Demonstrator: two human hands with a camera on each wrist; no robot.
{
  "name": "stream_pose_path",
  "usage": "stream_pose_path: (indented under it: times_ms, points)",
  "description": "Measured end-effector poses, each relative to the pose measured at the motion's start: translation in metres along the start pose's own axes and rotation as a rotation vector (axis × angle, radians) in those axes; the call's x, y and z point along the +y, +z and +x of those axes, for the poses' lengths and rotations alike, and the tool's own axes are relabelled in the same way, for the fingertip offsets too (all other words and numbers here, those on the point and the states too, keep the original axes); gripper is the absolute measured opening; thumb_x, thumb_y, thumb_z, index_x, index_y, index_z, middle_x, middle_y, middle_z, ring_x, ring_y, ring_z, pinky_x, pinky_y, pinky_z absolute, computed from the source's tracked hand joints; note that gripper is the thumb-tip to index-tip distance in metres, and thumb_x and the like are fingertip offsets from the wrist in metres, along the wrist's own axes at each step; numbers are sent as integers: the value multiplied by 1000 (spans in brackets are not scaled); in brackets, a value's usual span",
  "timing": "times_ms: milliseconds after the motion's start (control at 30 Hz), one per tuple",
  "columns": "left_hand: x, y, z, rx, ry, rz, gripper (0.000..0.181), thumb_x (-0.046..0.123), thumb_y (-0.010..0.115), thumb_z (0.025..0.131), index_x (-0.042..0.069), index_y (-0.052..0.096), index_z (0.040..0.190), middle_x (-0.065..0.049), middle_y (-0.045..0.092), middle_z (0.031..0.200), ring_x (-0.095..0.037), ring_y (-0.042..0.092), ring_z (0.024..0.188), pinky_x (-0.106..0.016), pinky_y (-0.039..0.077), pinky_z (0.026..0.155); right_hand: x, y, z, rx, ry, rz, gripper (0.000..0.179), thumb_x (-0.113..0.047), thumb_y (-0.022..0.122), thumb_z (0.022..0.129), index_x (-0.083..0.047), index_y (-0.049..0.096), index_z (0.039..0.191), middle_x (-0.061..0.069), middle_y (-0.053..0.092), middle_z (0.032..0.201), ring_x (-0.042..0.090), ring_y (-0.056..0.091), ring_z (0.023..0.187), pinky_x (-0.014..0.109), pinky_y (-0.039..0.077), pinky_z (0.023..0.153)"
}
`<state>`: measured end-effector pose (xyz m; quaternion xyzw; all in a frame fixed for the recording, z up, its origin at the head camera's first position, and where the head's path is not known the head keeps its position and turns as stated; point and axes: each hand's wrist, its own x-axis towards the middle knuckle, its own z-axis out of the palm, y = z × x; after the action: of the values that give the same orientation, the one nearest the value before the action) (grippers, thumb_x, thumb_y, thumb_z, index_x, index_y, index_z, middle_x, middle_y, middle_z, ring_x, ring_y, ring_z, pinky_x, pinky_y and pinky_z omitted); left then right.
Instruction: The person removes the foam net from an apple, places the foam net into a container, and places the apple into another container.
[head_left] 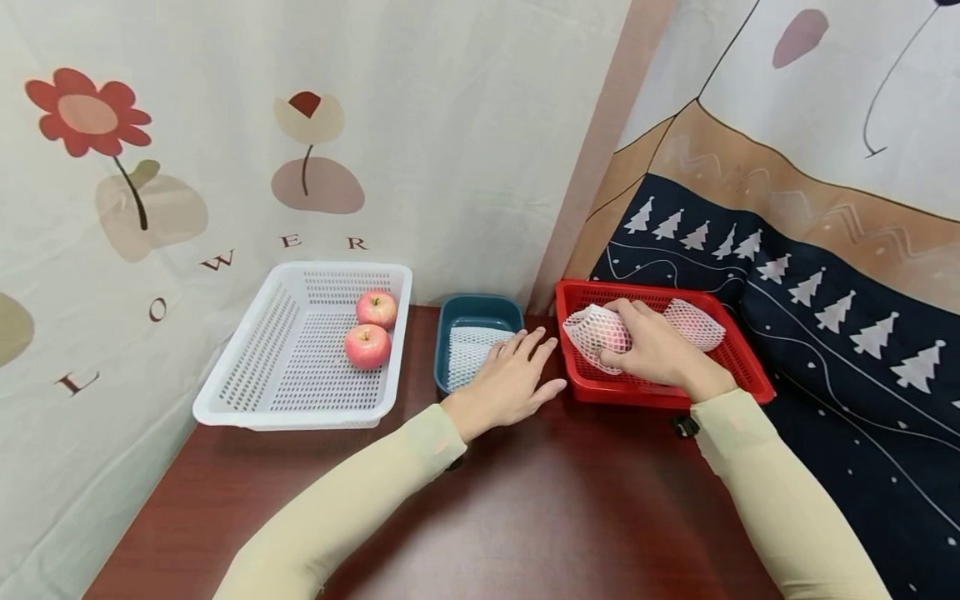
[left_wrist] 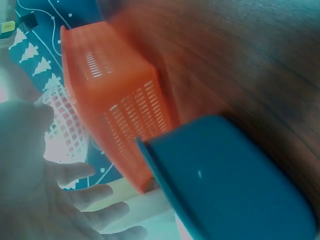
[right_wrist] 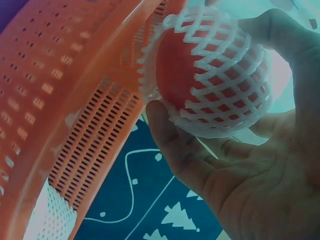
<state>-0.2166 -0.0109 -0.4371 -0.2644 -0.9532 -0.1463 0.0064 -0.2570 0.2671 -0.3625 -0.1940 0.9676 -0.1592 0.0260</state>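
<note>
One foam-netted round pink-red apple (head_left: pixel 603 334), right hand (head_left: pixel 654 345) gripping, over red plastic basket (head_left: pixel 611 393); left hand (head_left: pixel 513 380) spread, beside basket; likely pick-up, next needing rim clearance.

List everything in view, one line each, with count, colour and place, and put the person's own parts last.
White basket: 1, white, left on the table
Bare apples: 2, pinkish red, in the white basket
Teal container: 1, dark teal, middle
Foam netting: white, in the teal container; piece count unclear
Red basket: 1, red, right
Netted apple: 1, red in white net, in the right hand
Other netted item: 1, white net, in the red basket; contents unclear
Table: 1, reddish brown, underneath
Flower-print curtain: 1, off-white, behind
Tree-print cloth: navy, right
Sleeves: 2, pale yellow-green, on the arms
Left hand: 1, bare, by the teal container
Right hand: 1, bare, at the red basket
</note>
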Motion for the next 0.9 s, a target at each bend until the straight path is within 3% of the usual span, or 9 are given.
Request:
stream_pose_path:
  times_ms: [267, 533, 900]
  points:
    - [-9, -6, -15, 32, 4, 41, 82, 65, 54, 117, 18, 38, 183, -12, 35, 192, -40, 38, 175, -69, 37, 141, -9, 4, -11, 18, -13, 5, 83, -38, 86, 97, -14, 49, 168, 22, 63, 162, 45, 65, 143, 79, 55, 121]
    - [-19, -11, -31, 62, 11, 41, 79, 63, 56, 117, 17, 42, 181, -14, 39, 189, -39, 41, 174, -71, 38, 140, -21, 9, -20, 52, -70, 22, 79, -37, 88, 97, -15, 54, 164, 19, 68, 149, 39, 69, 129, 70, 65, 111]
    - [-27, -16, -49, 122, 33, 49, 75, 59, 60, 118, 14, 48, 177, -16, 45, 185, -40, 47, 168, -71, 41, 137, -34, 21, -30, 73, -137, 68, 77, -38, 89, 97, -17, 56, 163, 15, 71, 142, 33, 70, 121, 62, 69, 102]
